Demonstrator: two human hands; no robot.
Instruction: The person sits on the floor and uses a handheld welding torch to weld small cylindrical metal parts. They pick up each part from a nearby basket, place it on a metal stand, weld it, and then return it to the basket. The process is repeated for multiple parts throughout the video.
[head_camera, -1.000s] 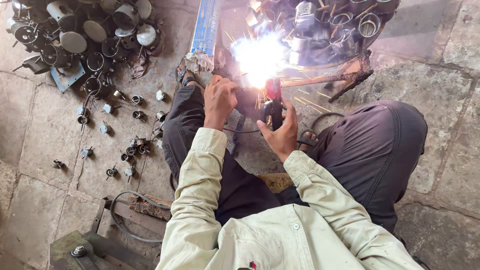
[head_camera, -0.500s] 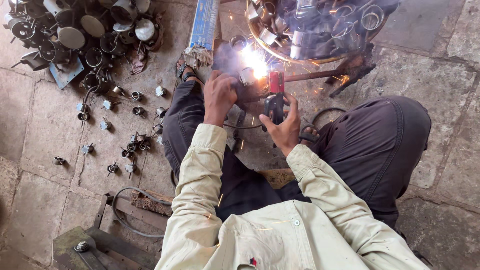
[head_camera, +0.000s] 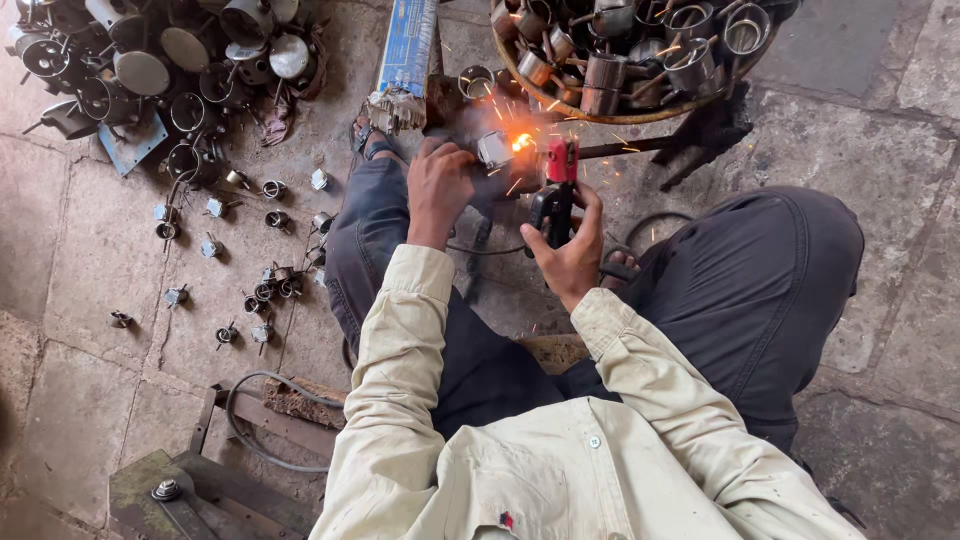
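My right hand (head_camera: 570, 255) grips a black and red welding electrode holder (head_camera: 557, 185), whose tip meets a small metal piece (head_camera: 494, 148) where an orange spark and glow flare. My left hand (head_camera: 438, 190) is closed on that small metal piece from the left, holding it just above the stone floor between my knees. I squat in dark trousers and a cream long-sleeved shirt. What lies under my left fingers is hidden.
A round basket (head_camera: 560, 88) of metal cups stands ahead. A pile of metal cups and lids (head_camera: 150, 60) lies at the upper left, with several small fittings (head_camera: 265, 290) scattered on the floor. A blue box of rods (head_camera: 408, 45) lies ahead. A cable (head_camera: 250, 420) and a metal frame (head_camera: 170, 490) sit at lower left.
The bright white welding flash has shrunk to a small orange spark. Both hands stay on the same spot, and the view has shifted slightly.
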